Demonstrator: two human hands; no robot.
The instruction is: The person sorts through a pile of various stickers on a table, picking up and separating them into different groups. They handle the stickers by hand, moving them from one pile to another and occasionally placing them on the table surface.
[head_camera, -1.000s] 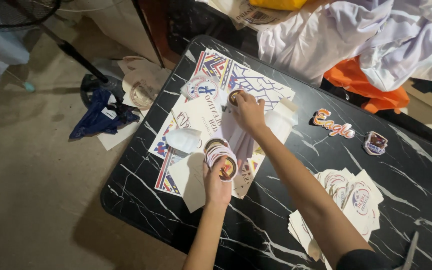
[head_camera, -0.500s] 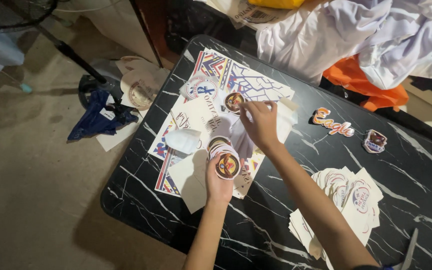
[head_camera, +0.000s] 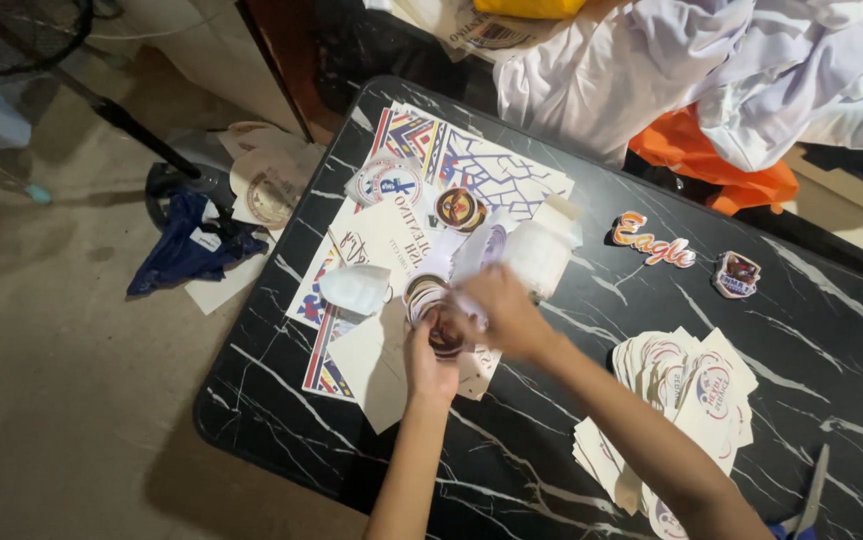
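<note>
Left hand (head_camera: pixel 430 362) comes up from the bottom edge, fingers curled around a small stack of round stickers (head_camera: pixel 439 322), dark brown disc on top. The stack sits in the palm, upper edge sticking out above the fingertips. Right hand (head_camera: pixel 500 315) reaches in from the lower right and meets the left; its fingers are closed over the right edge of the same stack, pinching the top sticker. The exact pinch is blurred, but both hands are clamped on the stack. The stack is held just above the black marble-pattern table (head_camera: pixel 282 400), over the spread of printed sheets (head_camera: pixel 472 160).

Nearby: a single round brown sticker (head_camera: pixel 458 208) lies on the sheets above the hands, well apart from the grip. A blue-and-white round sticker (head_camera: pixel 392 184) is to its left. White backing scrap (head_camera: pixel 357 288) is just left of the left hand. A pile of round white stickers (head_camera: pixel 687 385) sits to the right of the right forearm. A script-lettering sticker (head_camera: pixel 654 240) and a small badge sticker (head_camera: pixel 737 274) lie further right.

Versus half a second ago: the right hand was up near the single brown sticker, apart from the left; it has now come down onto the stack. Left hand barely moved. The single brown sticker stays on the sheets.
</note>
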